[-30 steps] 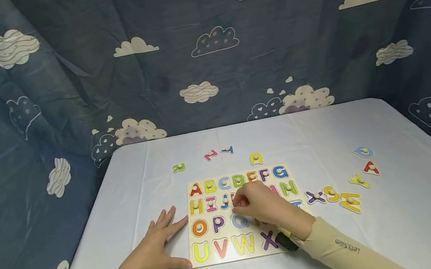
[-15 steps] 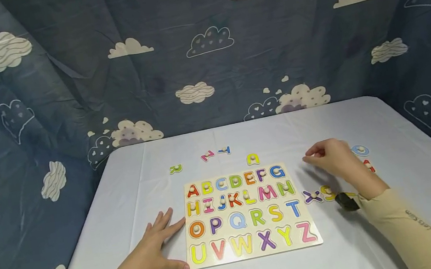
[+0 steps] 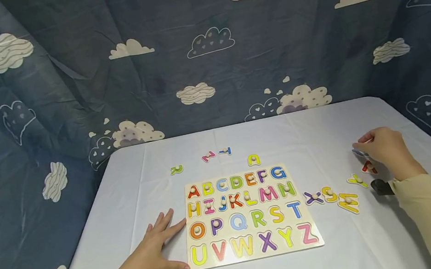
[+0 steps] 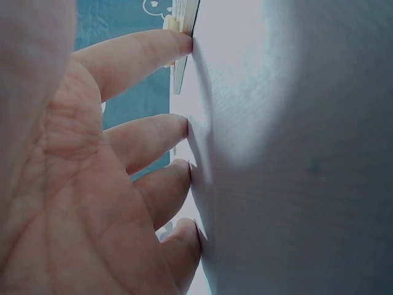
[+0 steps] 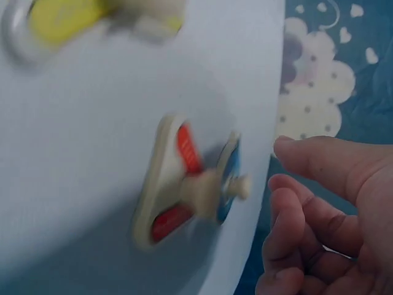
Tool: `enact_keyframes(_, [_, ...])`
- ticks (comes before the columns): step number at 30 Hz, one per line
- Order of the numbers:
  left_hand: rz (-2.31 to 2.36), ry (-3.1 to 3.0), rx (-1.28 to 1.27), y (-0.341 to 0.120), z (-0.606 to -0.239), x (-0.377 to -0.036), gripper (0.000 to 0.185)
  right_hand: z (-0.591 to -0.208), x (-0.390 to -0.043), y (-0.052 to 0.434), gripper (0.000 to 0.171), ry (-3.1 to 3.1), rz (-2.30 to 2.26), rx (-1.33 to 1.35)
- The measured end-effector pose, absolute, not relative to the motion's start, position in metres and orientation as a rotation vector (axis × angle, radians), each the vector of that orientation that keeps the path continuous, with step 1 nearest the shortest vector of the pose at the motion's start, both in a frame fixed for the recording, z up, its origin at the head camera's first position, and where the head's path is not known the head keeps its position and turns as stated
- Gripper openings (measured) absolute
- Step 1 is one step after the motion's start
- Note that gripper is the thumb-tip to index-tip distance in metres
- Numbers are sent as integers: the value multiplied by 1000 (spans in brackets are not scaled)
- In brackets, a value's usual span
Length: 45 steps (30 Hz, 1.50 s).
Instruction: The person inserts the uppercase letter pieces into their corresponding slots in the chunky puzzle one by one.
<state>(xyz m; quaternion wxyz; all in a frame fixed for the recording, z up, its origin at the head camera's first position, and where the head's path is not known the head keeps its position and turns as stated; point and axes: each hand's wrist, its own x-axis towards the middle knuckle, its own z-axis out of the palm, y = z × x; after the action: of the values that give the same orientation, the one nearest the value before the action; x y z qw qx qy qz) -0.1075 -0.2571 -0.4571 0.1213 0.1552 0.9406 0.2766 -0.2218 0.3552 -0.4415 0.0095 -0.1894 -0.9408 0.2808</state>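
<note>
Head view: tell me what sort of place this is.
Probably a makeshift recording booth for tabletop play: dark blue cloud-print curtains enclose a white-clothed table holding a wooden alphabet peg puzzle board, with loose coloured letter pieces scattered beside it.

1. The right hand (image 3: 385,151) covers most of the round blue wooden letter piece (image 3: 357,151); which letter it is cannot be told.
2. In the right wrist view the red wooden letter piece (image 5: 169,184) and the yellow piece (image 5: 67,15) are blurred, the yellow one cut by the top edge.
3. The left wrist view shows only an edge sliver of the wooden alphabet puzzle board (image 4: 186,24).
</note>
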Motion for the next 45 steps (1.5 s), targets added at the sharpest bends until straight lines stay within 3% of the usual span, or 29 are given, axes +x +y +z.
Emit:
enact_keyframes(8, [797, 2748, 444, -256, -456, -107, 117, -449, -218, 368, 38, -2959, 828, -696])
enact_keyframes(34, [799, 2756, 439, -257, -457, -107, 116, -456, -231, 352, 34, -3008, 931, -416])
enact_keyframes(45, [791, 2757, 444, -259, -458, -107, 116, -453, -233, 345, 40, -3033, 945, -519])
